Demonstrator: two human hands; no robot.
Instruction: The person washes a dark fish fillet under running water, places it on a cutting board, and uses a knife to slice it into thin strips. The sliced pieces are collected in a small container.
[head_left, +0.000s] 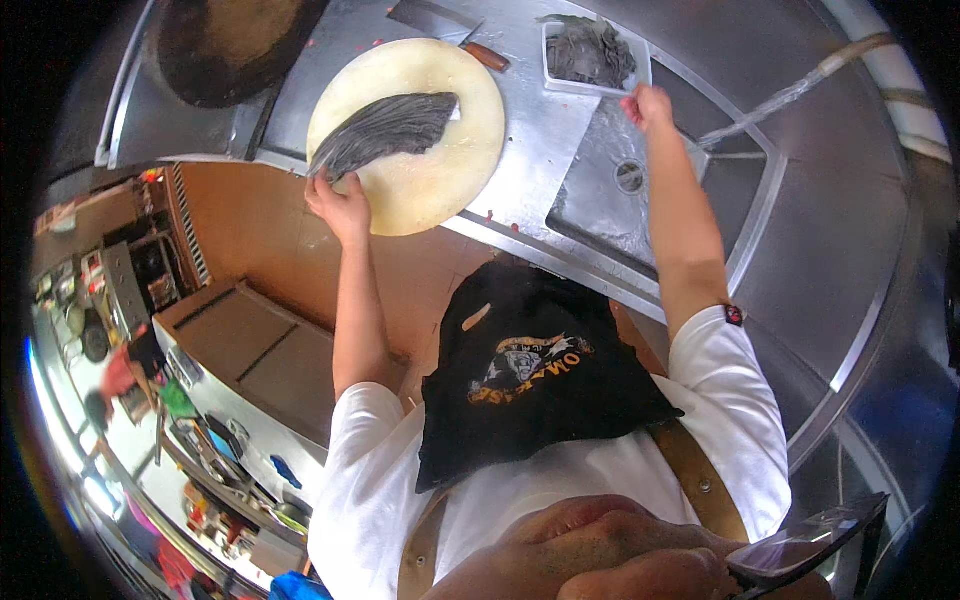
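On the round cream-coloured chopping board (469, 161) lies a dark grey, ribbed sheet of what looks like tripe (394, 131). My left hand (341, 206) pinches its narrow end between thumb and fingers, at the board's near left edge. Off to the right, my right hand (649, 106) has its fingers closed at the near corner of a white plastic tub (581, 88). Crumpled dark pieces (592, 56) that look like the same tripe fill much of this tub. It sits on the steel counter, beside the sink's far end.
A cleaver (439, 19) with a wooden handle lies beyond the board. The sink basin (600, 180) has a round drain, and a plastic-wrapped pipe (780, 97) reaches towards it. A large wok (232, 45) stands at upper left. Behind, at left, another person (127, 371) is visible.
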